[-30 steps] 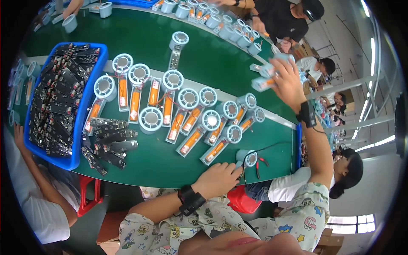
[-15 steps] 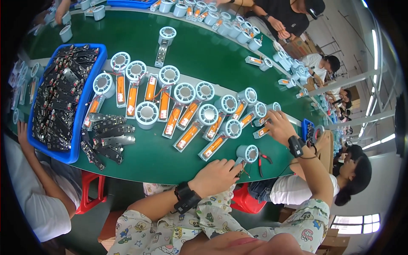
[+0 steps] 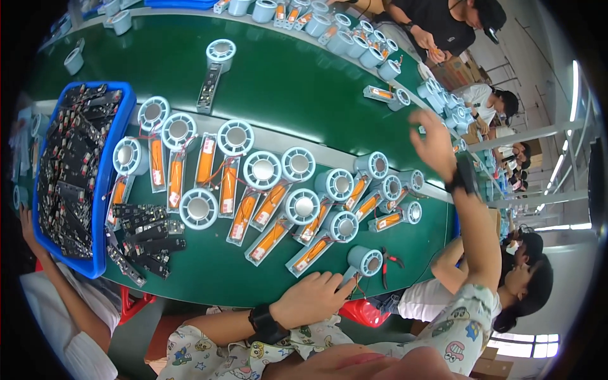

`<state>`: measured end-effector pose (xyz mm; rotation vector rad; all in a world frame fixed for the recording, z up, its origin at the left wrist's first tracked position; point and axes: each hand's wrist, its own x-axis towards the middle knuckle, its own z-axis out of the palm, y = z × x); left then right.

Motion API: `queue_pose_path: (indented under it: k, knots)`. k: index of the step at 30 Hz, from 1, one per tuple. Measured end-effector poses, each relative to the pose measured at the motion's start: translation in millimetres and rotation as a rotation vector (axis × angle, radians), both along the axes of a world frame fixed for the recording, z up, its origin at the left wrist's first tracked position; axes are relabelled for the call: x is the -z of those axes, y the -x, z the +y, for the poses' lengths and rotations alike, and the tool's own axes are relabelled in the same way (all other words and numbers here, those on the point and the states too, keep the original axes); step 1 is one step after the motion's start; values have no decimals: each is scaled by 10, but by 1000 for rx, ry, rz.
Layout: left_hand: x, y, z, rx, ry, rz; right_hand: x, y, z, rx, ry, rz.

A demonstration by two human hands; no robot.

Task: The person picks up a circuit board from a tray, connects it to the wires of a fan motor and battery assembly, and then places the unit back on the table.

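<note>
At the table's near edge my left hand (image 3: 315, 297) has its fingers closed on the handle of a light-blue housing (image 3: 365, 260) with a round ribbed head; the grip is partly hidden. Thin wires hang below that head. My right hand (image 3: 436, 142) is raised over the far green belt, fingers apart and holding nothing. Below it lies a housing with an orange battery (image 3: 389, 220) in its handle. Several similar housings (image 3: 269, 204) fill the middle, red wires running among them. Red-handled pliers (image 3: 385, 272) lie to the right of the housing at my left hand.
A blue tray (image 3: 100, 247) piled with black circuit boards stands at left, with several loose boards (image 3: 149, 237) beside it. One housing with an exposed board (image 3: 210, 82) lies across the belt (image 3: 285, 69). More housings line the far side. Co-workers sit on both sides and opposite.
My right hand has left the battery-filled housing at right and moved up and away over the belt. That housing now lies uncovered. My left hand stays at the near housing; the view has shifted.
</note>
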<state>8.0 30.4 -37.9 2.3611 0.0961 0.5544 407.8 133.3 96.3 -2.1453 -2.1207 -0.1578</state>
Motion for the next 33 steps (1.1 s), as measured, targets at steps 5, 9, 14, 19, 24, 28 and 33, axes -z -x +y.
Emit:
queue_pose_path:
  k: [5, 9, 14, 19, 24, 28, 33]
  knots:
    - [-38, -27, 18, -17, 31, -2, 428, -528, 1118, 61, -80, -399]
    - [-13, -33, -9, -34, 88, -26, 803, -465, 1393, 206, 129, -395]
    - [4, -30, -20, -35, 118, -37, 802, -154, 1247, 224, 256, -424]
    - [-56, 4, 20, -21, 74, -28, 240, 583, 522, 7, -22, -400]
    - [-135, 4, 7, -20, 66, -63, -169, 1841, -934, -73, -300, -317]
    - [-51, 25, -40, -29, 14, -93, 3, 2121, -1694, 52, -286, -242]
    - [8, 182, -138, -70, 7, -44, 364, 1916, -2166, 230, -262, -145]
